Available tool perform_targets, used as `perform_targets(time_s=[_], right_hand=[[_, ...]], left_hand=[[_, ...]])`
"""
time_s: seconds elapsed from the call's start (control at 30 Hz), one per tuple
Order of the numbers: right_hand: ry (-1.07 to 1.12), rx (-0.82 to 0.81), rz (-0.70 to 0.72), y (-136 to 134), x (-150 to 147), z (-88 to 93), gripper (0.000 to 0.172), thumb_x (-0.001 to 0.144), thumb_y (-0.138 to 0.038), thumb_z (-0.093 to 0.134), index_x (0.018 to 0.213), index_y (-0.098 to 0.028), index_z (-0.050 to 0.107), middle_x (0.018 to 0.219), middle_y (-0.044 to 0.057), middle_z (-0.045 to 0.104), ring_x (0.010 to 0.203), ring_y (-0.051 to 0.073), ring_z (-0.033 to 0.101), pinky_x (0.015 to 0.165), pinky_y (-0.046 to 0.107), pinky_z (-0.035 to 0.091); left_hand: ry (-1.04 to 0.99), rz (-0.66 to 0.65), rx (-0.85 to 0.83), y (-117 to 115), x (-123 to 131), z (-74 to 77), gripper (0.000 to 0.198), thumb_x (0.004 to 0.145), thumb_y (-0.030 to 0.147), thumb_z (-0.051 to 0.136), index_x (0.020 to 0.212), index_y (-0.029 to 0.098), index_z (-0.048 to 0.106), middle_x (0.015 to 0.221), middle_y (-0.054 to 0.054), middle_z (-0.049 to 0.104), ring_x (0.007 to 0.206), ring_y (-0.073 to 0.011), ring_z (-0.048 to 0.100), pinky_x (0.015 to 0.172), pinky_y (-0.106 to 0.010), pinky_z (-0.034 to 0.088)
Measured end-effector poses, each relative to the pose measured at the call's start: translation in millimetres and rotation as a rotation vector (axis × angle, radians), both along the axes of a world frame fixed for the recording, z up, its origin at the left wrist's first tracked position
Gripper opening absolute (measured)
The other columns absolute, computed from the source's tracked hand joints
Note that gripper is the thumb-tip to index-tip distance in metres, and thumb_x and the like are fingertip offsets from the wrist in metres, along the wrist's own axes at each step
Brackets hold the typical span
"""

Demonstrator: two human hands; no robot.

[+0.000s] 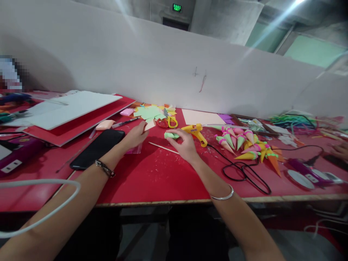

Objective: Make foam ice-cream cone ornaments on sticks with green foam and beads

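Observation:
My right hand [185,144] is closed around a soft, pale green lump [169,135], perhaps clay or foam, held just above the red table. To its left, my left hand [138,135] has its fingers pinched at the edge of a small cream piece of paper [150,125]. A thin wooden stick [164,148] lies between and below the hands. Close to my right hand rests a yellow glue gun [199,135]. Yellow-handled scissors [172,122] lie beyond the hands, beside light green paper pieces [152,112].
Several small colored paper cones [239,139] lie to the right, near a looped black cord [244,174]. A black phone [98,149] is under my left forearm's far side. White boards [73,107] stack at left. Purple power strips [312,172] sit at the sides. A white partition [163,65] stands behind.

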State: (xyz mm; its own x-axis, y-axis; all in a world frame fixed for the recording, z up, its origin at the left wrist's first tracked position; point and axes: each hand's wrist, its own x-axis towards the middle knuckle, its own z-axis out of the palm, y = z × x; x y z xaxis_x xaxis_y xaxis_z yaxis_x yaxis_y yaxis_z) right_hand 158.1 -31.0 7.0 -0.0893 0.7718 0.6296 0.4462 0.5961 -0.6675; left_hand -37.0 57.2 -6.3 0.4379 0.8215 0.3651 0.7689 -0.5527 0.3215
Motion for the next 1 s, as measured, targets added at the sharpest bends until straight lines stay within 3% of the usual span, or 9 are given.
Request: perform_targets(time_s=[0.17,0.3,0.5,0.8,1.0], right_hand=[[0.145,-0.03,-0.068,2,1,-2.0,0.02,0.073,-0.032,0.055,0.089,-0.022,0.06,0.09,0.002,0.062,0.083,0.014,0.056,0.073,0.028,0.045],[0.207,-0.113,-0.051,3,1,-3.3,0.022,0.072,-0.033,0.055,0.09,-0.02,0.059,0.087,0.002,0.062,0.08,0.014,0.057,0.072,0.027,0.045],[0.244,-0.17,0.0,2,-3,-1.8,0.022,0.074,-0.035,0.053,0.089,-0.02,0.059,0.088,0.001,0.062,0.08,0.014,0.057,0.07,0.027,0.045],[0.219,-0.159,0.036,2,-5,-3.6,0.019,0.075,-0.031,0.051,0.091,-0.021,0.055,0.088,0.001,0.059,0.082,0.013,0.054,0.075,0.027,0.042],[0.225,-0.13,0.013,4,-6,-7.2,0.018,0.073,-0.031,0.053,0.087,-0.022,0.048,0.084,-0.001,0.051,0.076,0.012,0.051,0.068,0.024,0.042]], left_hand=[[-0.047,-0.215,-0.001,-6,4,3.0,0.021,0.073,0.029,0.047,0.088,0.016,0.041,0.076,-0.003,0.053,0.066,-0.0155,0.05,0.057,-0.023,0.036],[0.045,-0.168,0.016,-8,8,1.7,0.017,0.072,0.028,0.048,0.083,0.016,0.044,0.073,-0.004,0.054,0.063,-0.0161,0.05,0.052,-0.023,0.032],[-0.009,-0.199,0.009,-16,19,1.7,0.019,0.072,0.034,0.051,0.074,0.015,0.051,0.062,-0.001,0.055,0.054,-0.0127,0.05,0.047,-0.02,0.029],[-0.088,-0.248,0.083,-22,23,0.5,0.026,0.074,0.039,0.051,0.071,0.014,0.056,0.057,0.0,0.056,0.052,-0.0106,0.049,0.048,-0.018,0.029],[-0.056,-0.264,0.108,-22,21,0.6,0.023,0.075,0.036,0.05,0.069,0.014,0.054,0.057,0.0,0.056,0.052,-0.0106,0.049,0.047,-0.019,0.027]])
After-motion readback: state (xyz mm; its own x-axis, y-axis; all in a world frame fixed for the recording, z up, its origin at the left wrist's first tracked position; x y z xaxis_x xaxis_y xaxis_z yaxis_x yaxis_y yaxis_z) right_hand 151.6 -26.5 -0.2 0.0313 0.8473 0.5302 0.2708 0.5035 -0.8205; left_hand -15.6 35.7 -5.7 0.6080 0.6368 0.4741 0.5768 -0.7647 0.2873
